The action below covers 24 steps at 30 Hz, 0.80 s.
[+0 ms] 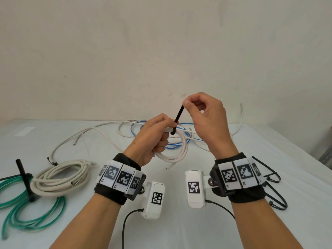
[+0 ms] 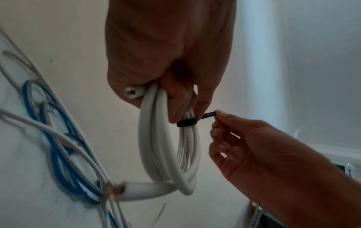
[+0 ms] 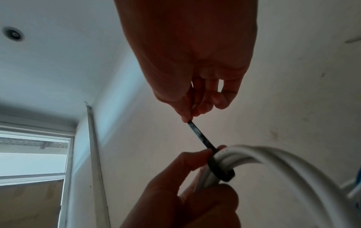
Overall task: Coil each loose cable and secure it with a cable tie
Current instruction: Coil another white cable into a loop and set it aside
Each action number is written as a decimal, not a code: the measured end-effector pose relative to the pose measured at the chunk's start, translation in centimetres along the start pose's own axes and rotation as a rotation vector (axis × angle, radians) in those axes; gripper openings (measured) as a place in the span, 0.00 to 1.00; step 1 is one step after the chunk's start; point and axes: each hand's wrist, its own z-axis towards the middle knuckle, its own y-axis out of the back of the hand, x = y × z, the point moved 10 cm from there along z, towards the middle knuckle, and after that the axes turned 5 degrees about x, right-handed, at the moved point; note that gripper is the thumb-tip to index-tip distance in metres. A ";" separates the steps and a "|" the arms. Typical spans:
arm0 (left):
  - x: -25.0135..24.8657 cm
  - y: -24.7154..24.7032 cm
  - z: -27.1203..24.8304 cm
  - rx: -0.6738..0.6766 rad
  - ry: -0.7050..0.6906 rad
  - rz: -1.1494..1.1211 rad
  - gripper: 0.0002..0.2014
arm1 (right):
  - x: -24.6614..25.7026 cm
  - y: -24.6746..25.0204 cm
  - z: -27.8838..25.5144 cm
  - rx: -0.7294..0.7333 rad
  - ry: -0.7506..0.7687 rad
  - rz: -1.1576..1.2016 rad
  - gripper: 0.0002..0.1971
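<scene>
Third coil under way: left hand (image 1: 152,139) clutching white coil (image 1: 177,151) mid-scene, right hand (image 1: 206,115) pinching black tie (image 1: 177,116) tail. Two bundles (image 1: 59,178) tied near left; blue cable (image 1: 177,141) loose, far.

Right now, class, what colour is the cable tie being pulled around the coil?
Black cable tie; the head view shows it best.
</scene>
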 end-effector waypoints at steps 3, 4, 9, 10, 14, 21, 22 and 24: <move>0.2 -0.3 0.0 0.004 0.005 -0.036 0.05 | -1.1 -0.7 -0.1 0.058 -0.065 0.051 0.05; 0.2 -0.2 0.0 0.000 0.005 -0.048 0.05 | -1.5 -1.2 -0.1 0.103 -0.100 0.061 0.04; -0.4 0.3 0.0 0.004 -0.011 -0.094 0.02 | -2.3 -3.3 -0.9 0.296 -0.162 0.036 0.04; -0.4 0.3 0.0 0.005 -0.008 -0.094 0.02 | -2.1 -3.1 -0.9 0.285 -0.154 0.026 0.04; 0.2 0.6 0.3 -0.007 0.020 -0.151 0.04 | -2.3 -2.5 -1.0 0.251 -0.215 0.071 0.04; 1.2 1.2 0.5 -0.056 0.042 -0.198 0.04 | -2.2 -2.6 -1.2 0.235 -0.209 -0.047 0.04; 1.1 1.1 0.5 -0.052 0.039 -0.199 0.04 | -2.1 -2.5 -1.2 0.236 -0.207 -0.054 0.04; 0.9 0.8 0.3 -0.041 0.036 -0.199 0.04 | -1.9 -2.4 -1.2 0.238 -0.203 -0.081 0.03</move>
